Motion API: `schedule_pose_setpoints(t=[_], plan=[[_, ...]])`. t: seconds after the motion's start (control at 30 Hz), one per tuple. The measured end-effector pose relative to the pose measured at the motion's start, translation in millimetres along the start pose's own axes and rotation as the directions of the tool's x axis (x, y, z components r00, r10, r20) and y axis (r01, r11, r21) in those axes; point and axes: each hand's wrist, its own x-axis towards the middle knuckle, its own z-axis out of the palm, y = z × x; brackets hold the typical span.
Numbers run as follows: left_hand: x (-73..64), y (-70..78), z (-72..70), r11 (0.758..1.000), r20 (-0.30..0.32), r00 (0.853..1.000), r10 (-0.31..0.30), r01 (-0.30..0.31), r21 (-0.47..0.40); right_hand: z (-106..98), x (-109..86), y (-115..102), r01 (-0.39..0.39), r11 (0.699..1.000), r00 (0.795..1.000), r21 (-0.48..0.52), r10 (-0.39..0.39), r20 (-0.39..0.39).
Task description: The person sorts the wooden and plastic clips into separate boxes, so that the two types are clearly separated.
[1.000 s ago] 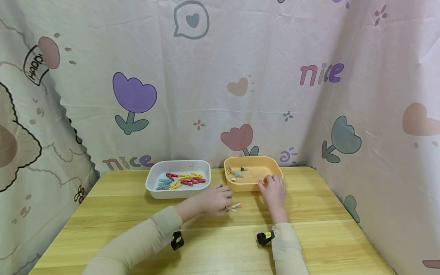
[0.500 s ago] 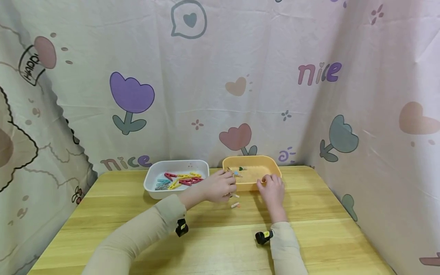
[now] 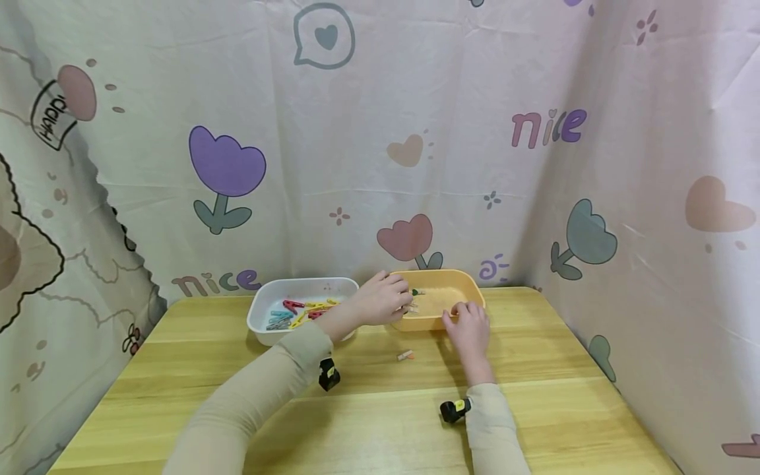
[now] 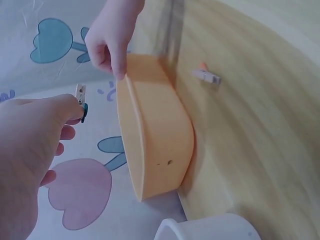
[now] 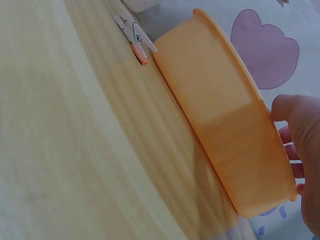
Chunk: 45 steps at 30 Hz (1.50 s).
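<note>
My left hand [image 3: 382,300] is over the left end of the yellow plastic bin [image 3: 442,322]. In the left wrist view it pinches a mini wooden clothespin [image 4: 80,94] with a dark green decoration. My right hand [image 3: 470,331] grips the bin's front rim near its right corner, thumb outside and fingers inside, as the right wrist view shows. Inside the bin lie a few small clothespins, partly hidden behind my left hand. Another mini clothespin [image 3: 406,355] with an orange decoration lies on the table in front of the bin.
A white plastic bin [image 3: 258,333] stands to the left of the yellow one, holding red, yellow, blue and grey plastic clothespins [image 3: 293,306]. My left forearm crosses its front right corner. A printed curtain [image 3: 332,145] hangs behind the wooden table [image 3: 380,422].
My left hand has picked up a mini clothespin from the table and moved up and back over the yellow bin. My right hand stays at the rim.
</note>
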Motion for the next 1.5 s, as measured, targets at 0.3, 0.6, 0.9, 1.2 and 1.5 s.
schedule_pose_setpoints(t=[0.3, 0.6, 0.9, 1.2, 1.5], plan=[[14.7, -13.2, 14.1, 0.994, -0.058, 0.992, -0.111, 0.109, -0.030, 1, 0.8, 2, 0.010, 1.000, 1.000, 0.001, -0.010, -0.020], [28.7, -18.1, 24.4, 0.972, -0.062, 0.970, -0.237, 0.236, -0.020, -1, 0.5, 0, 0.013, 1.000, 1.000, -0.008, -0.013, -0.011], [38.1, -17.2, 32.8, 0.927, 0.047, 0.928, -0.369, 0.371, -0.049, -2, 2.3, -2, 0.006, 1.000, 1.000, -0.011, -0.006, 0.000], [43.7, -11.6, 42.7, 0.879, 0.105, 0.881, -0.462, 0.470, -0.073, -1, 2.5, -2, 0.008, 1.000, 1.000, -0.007, -0.009, -0.007], [49.7, -3.4, 53.7, 0.845, 0.162, 0.844, -0.512, 0.529, -0.085, -1, 1.3, -2, 0.010, 1.000, 1.000, 0.001, -0.010, -0.015]])
